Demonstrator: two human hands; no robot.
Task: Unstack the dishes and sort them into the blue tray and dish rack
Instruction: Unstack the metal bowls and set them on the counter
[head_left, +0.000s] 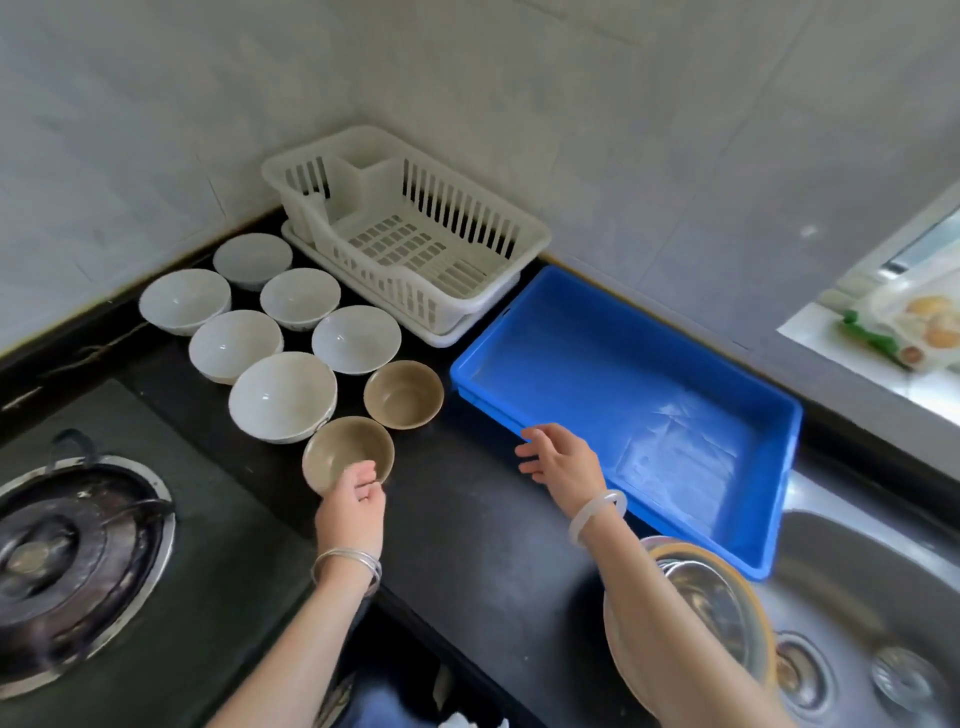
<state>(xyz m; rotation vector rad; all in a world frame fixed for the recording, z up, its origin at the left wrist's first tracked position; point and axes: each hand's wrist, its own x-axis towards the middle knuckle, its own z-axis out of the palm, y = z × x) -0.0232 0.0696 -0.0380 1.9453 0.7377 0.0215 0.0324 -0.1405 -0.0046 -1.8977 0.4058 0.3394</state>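
Several white bowls and two brown bowls stand on the black counter left of centre. My left hand pinches the near rim of the nearer brown bowl. The other brown bowl sits just behind it. My right hand hovers with fingers spread and nothing in it, beside the near left corner of the blue tray, which holds nothing. The white dish rack stands in the back corner, also holding nothing.
A gas burner lies at the left. A steel sink is at the right, with a stack of metal and pale dishes at its near edge under my right forearm. Packaged food rests on the window sill.
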